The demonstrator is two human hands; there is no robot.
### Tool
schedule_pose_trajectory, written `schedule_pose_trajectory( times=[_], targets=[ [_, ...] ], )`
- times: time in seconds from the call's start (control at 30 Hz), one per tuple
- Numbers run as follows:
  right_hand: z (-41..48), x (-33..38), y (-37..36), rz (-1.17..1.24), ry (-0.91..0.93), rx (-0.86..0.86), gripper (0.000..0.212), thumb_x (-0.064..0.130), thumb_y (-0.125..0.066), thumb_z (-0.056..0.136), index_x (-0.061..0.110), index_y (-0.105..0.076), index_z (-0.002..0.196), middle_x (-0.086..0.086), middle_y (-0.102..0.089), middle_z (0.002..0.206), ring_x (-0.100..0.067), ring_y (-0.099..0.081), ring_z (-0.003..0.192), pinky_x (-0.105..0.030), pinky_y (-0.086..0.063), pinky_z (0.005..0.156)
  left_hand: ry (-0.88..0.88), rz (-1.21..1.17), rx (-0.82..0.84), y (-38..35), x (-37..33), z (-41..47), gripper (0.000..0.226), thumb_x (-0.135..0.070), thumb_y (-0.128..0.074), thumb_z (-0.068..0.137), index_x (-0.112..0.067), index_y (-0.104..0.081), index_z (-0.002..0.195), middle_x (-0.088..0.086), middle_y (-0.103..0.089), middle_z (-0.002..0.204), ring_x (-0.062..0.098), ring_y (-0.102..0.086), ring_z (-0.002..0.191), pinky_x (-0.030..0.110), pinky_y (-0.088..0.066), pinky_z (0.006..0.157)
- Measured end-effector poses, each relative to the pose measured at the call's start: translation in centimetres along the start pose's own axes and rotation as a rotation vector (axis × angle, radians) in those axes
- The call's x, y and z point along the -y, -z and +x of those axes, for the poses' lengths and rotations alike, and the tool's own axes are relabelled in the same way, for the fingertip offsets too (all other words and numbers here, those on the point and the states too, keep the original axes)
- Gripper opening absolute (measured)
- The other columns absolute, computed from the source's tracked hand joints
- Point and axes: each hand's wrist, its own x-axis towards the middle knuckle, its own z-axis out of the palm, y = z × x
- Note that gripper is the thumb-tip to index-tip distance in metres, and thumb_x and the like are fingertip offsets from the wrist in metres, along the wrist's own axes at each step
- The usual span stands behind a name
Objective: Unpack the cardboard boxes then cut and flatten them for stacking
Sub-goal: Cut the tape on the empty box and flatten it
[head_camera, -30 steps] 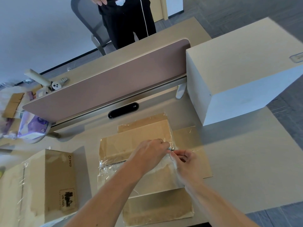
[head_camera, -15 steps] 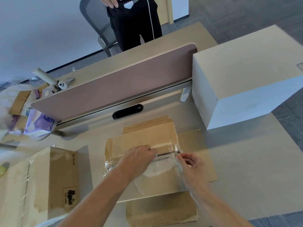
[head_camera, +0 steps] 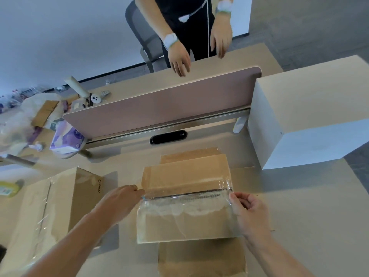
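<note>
The flattened brown cardboard box (head_camera: 185,176) lies at the middle of the pale bench (head_camera: 311,206), its panels folded over one another and a broad strip of clear packing tape (head_camera: 185,202) running across the seam. The left hand (head_camera: 119,200) is closed at the tape's left end; it seems to hold a small blade there, though the tool is too hidden to tell. The right hand (head_camera: 246,211) pinches the tape's right edge, keeping it taut. The step in hand looks like slitting or peeling the tape so the panels can open flat. Next, the seam must part fully without tearing the board. A second, uncut brown box with a printed logo (head_camera: 85,196) waits just to the left.
</note>
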Motion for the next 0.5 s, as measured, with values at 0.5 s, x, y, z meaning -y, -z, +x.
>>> schedule_pose_trajectory(
  times=[0.5],
  targets=[
    [1.0,0.0,0.0,-0.112,0.064,0.036,0.006,0.019,-0.075,0.09,0.015,-0.072,0.092,-0.001,-0.076,0.087,-0.019,-0.07,0.087,-0.033,-0.054,0.081,0.147,-0.027,-0.111,-2.1,2.4,-2.2,0.005,-0.028,-0.065,0.101,-0.025,-0.067,0.104,-0.008,-0.067,0.085,0.01,-0.068,0.073,0.026,-0.056,0.06]
  ],
)
